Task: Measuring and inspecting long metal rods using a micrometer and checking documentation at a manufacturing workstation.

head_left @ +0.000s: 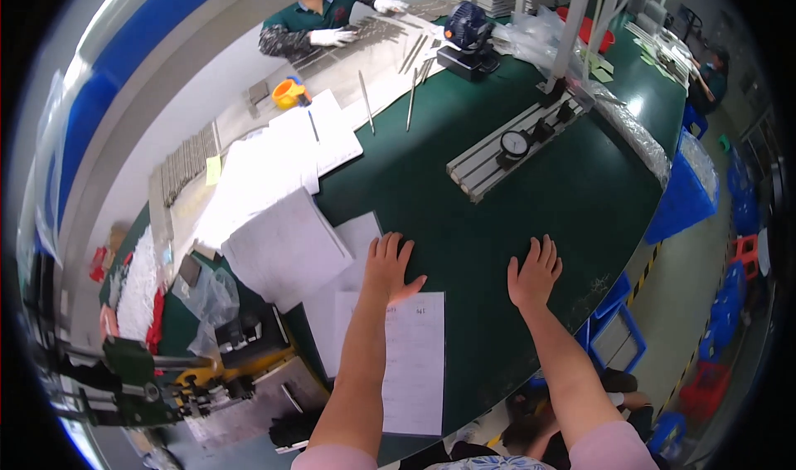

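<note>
Both my bare hands rest on the dark green tabletop (464, 246). My left hand (391, 269) lies with its fingers stretched out and thumb spread. It touches the upper end of a printed paper sheet (419, 362) and lies beside another sheet (361, 233) under it. Flat and open, my right hand (535, 272) has nothing in it and touches only the green surface. To the left of my left hand lies a stack of white papers (286, 246). Beyond my hands stands a slotted metal rail fixture (518, 142) with a round dial gauge (515, 144) on it.
Across the table a person in white gloves (333, 37) handles grey flat parts. A small black fan (469, 29), thin rods (412, 101) and an orange tape dispenser (290, 94) stand nearby. A yellow-black machine (240, 387) is at lower left. Blue bins (684, 192) stand beyond the right edge.
</note>
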Motion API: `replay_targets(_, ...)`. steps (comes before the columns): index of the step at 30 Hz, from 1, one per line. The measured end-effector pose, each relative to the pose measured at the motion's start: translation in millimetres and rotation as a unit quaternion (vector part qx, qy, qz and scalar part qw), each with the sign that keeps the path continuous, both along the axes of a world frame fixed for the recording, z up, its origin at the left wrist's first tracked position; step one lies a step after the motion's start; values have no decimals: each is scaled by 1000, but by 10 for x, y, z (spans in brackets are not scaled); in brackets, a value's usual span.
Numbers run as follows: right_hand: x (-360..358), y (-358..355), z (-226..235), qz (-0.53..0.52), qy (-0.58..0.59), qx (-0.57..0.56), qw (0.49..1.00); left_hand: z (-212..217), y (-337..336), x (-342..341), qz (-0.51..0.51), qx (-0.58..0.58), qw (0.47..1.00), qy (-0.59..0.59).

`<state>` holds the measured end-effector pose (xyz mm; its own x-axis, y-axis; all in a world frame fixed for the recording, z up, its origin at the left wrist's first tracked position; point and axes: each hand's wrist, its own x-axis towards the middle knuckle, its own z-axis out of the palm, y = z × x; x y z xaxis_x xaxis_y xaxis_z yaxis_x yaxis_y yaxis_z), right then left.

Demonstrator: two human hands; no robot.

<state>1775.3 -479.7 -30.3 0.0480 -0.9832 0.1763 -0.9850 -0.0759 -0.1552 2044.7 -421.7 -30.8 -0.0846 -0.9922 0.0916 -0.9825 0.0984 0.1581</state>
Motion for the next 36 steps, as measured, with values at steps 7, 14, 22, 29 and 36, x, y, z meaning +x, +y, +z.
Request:
replay_targets(7, -34, 25, -8, -9, -4, 9, 1000, 35, 21, -19, 13, 4, 1000, 27)
replay_targets(14, 62, 34, -13, -6, -6, -18, 1000, 51, 21, 61, 18, -18, 997, 66)
replay_targets(22, -86, 22, 175, -40, -20, -19, 999, 4, -129, -120, -13, -36, 993, 108)
replay_targets(29, 145, 28, -37, -33, -36, -74, 996, -109, 52, 143, -7, -116, 991, 71)
replay_targets(36, -88, 53, 64, -43, -9, -53, 998, -71, -107, -89, -47, -126, 977, 164)
